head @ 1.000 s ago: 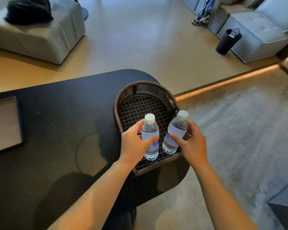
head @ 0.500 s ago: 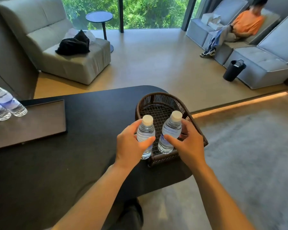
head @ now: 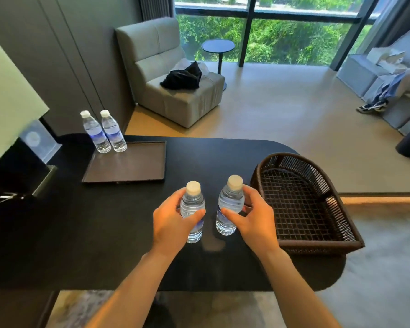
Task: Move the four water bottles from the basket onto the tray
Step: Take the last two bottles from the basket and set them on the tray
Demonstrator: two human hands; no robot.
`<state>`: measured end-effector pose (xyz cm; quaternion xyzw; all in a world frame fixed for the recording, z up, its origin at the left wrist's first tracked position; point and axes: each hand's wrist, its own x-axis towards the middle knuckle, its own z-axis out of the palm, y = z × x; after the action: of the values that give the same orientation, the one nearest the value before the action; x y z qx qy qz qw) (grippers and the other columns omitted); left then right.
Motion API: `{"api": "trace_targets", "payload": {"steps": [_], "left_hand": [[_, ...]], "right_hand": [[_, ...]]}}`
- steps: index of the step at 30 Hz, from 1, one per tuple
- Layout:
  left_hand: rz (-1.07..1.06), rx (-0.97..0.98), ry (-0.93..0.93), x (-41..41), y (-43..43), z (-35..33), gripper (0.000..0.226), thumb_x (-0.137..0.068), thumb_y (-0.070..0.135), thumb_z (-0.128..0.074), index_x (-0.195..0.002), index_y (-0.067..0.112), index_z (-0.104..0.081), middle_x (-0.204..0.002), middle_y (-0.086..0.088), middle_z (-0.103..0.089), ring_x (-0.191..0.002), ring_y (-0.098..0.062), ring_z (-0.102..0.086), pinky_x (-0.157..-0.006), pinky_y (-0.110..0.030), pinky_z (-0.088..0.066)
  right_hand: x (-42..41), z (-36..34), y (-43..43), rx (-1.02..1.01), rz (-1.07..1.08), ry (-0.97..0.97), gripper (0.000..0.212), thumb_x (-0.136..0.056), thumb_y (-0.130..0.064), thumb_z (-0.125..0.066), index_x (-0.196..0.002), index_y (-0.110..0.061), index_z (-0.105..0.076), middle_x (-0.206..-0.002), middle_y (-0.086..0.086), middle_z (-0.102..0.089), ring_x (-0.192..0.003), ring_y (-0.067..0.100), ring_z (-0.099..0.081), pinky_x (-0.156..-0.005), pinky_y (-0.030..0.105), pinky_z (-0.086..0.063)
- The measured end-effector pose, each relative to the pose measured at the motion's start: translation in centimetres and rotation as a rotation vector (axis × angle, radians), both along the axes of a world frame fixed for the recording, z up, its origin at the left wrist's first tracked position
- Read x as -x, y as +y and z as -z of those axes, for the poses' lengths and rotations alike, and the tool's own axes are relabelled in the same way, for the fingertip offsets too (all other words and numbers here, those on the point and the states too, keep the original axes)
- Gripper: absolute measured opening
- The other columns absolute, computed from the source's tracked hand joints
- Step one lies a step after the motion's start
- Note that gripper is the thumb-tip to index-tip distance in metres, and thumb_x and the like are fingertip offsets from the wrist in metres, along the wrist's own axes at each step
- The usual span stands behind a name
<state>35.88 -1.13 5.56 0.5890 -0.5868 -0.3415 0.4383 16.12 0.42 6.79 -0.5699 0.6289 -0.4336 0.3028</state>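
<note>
On tray (head: 126, 166), two bottles (head: 104, 131), two held (head: 211, 207)

View: single head camera, looking forward and down.
Range: close above fingers (head: 194, 215); tabletop (head: 104, 221) beyond, edges probably distorted.

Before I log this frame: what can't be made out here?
- Head view: bottle in the left hand: label hidden by the fingers.
- Bottle in the right hand: far side covered by the hand.
- Two bottles on the tray: label print too small.
- Lamp: cut off by left edge.
</note>
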Motion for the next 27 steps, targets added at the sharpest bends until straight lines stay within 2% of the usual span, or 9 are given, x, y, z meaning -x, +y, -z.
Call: {"api": "trace_targets", "payload": {"steps": [3,5,7,10,13,21,24,27], "left_hand": [[-0.091,0.014,-0.031,-3.4,-1.0,0.4,0.065,-0.075,0.020,-0.090,-0.133,0.030,-0.062,-0.118,0.018,-0.066,-0.099,0.009,-0.065,-0.085,-0.007,-0.050],[-0.140,0.001,-0.019,-5.8,-2.0,0.6,0.066,-0.075,0.019,-0.091,-0.134,0.028,-0.063,-0.120,0.014,-0.069,-0.104,-0.001,-0.068,-0.090,-0.018,-0.054],[-0.175,-0.028,-0.001,-8.3,-3.4,0.8,0.064,-0.075,0.020,-0.091,-0.132,0.029,-0.064,-0.119,0.010,-0.072,-0.105,-0.006,-0.070,-0.092,-0.027,-0.057],[-0.196,-0.075,-0.001,-12.3,-5.9,1.1,0.060,-0.074,0.020,-0.092,-0.127,0.027,-0.066,-0.117,0.010,-0.073,-0.104,-0.005,-0.070,-0.094,-0.034,-0.059],[-0.214,-0.104,-0.007,-16.2,-9.0,1.6,0.059,-0.074,0.020,-0.092,-0.126,0.027,-0.066,-0.118,0.007,-0.074,-0.109,-0.011,-0.071,-0.096,-0.040,-0.060],[-0.262,-0.114,-0.032,-26.1,-18.8,3.5,0.057,-0.069,0.017,-0.095,-0.115,0.033,-0.065,-0.109,0.008,-0.075,-0.102,-0.010,-0.072,-0.091,-0.042,-0.061],[-0.258,-0.106,-0.072,-29.4,-22.8,4.5,0.058,-0.070,0.018,-0.094,-0.117,0.031,-0.063,-0.112,0.007,-0.073,-0.104,-0.011,-0.071,-0.092,-0.039,-0.061],[-0.244,-0.091,-0.098,-32.0,-26.4,5.4,0.058,-0.072,0.018,-0.093,-0.120,0.029,-0.063,-0.114,0.007,-0.071,-0.108,-0.012,-0.070,-0.093,-0.037,-0.060]], "right_hand": [[-3.5,0.9,-2.1,0.007,-0.056,0.016,0.064,-0.081,-0.023,-0.086,-0.131,-0.038,-0.049,-0.125,-0.025,-0.057,-0.105,-0.016,-0.056,-0.085,-0.004,-0.040],[-5.8,1.4,-3.8,0.003,-0.094,0.026,0.064,-0.080,-0.022,-0.087,-0.131,-0.036,-0.050,-0.125,-0.020,-0.059,-0.105,-0.013,-0.058,-0.086,-0.002,-0.042],[-8.1,2.0,-5.7,0.003,-0.134,0.050,0.065,-0.079,-0.021,-0.088,-0.132,-0.033,-0.053,-0.125,-0.019,-0.061,-0.106,-0.008,-0.061,-0.088,0.000,-0.043],[-11.9,2.6,-8.8,-0.020,-0.160,0.036,0.065,-0.078,-0.017,-0.090,-0.130,-0.033,-0.055,-0.121,-0.019,-0.064,-0.108,0.001,-0.065,-0.087,0.003,-0.047],[-16.0,3.1,-12.3,-0.057,-0.164,-0.001,0.065,-0.077,-0.015,-0.090,-0.127,-0.037,-0.054,-0.117,-0.019,-0.064,-0.105,-0.003,-0.064,-0.082,0.004,-0.048],[-26.2,5.5,-22.3,-0.124,-0.138,-0.033,0.065,-0.076,-0.018,-0.091,-0.128,-0.031,-0.055,-0.122,-0.013,-0.065,-0.112,0.008,-0.065,-0.096,0.029,-0.054],[-30.0,6.9,-26.3,-0.150,-0.134,-0.027,0.065,-0.076,-0.018,-0.091,-0.128,-0.030,-0.054,-0.122,-0.013,-0.062,-0.114,0.009,-0.061,-0.098,0.028,-0.052],[-33.0,8.3,-29.7,-0.154,-0.135,-0.026,0.064,-0.077,-0.018,-0.090,-0.126,-0.033,-0.052,-0.122,-0.015,-0.061,-0.117,0.008,-0.061,-0.095,0.019,-0.049]]}}
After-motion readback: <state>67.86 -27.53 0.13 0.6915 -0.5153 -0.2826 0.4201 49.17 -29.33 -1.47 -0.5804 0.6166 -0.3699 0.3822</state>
